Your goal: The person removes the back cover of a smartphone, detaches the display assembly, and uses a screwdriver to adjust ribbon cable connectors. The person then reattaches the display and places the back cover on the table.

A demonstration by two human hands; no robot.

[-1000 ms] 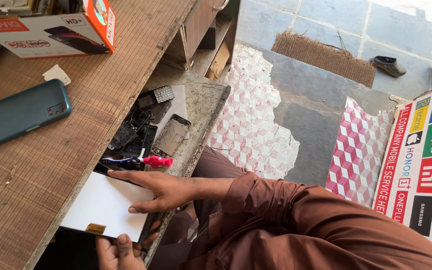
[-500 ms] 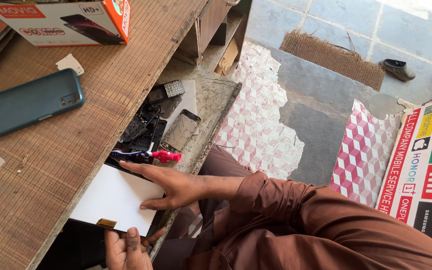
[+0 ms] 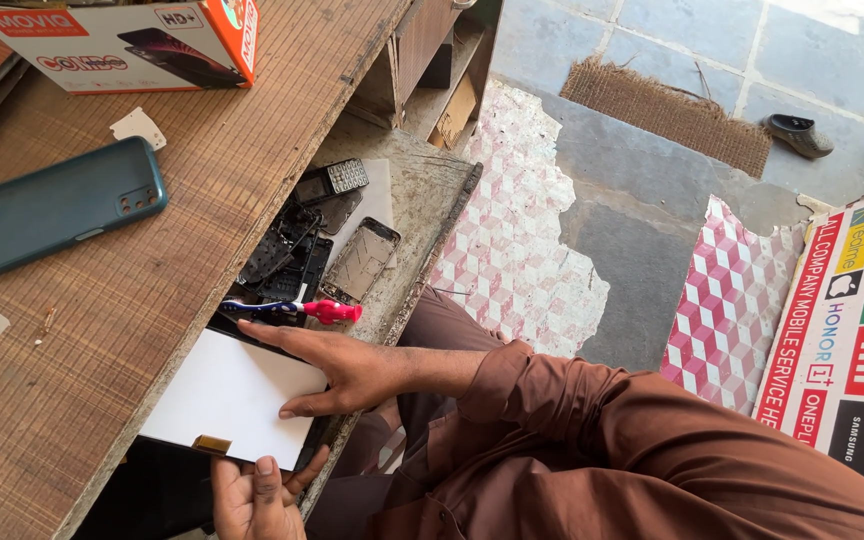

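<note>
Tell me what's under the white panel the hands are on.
Under the white panel a dark flat surface shows at its lower edge. The right hand lies flat on top, the left hand grips its near edge. The rest underneath is covered.

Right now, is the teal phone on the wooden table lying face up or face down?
Face down. The teal phone lies flat on the table, its back cover and camera cluster facing up, with no screen visible.
</note>
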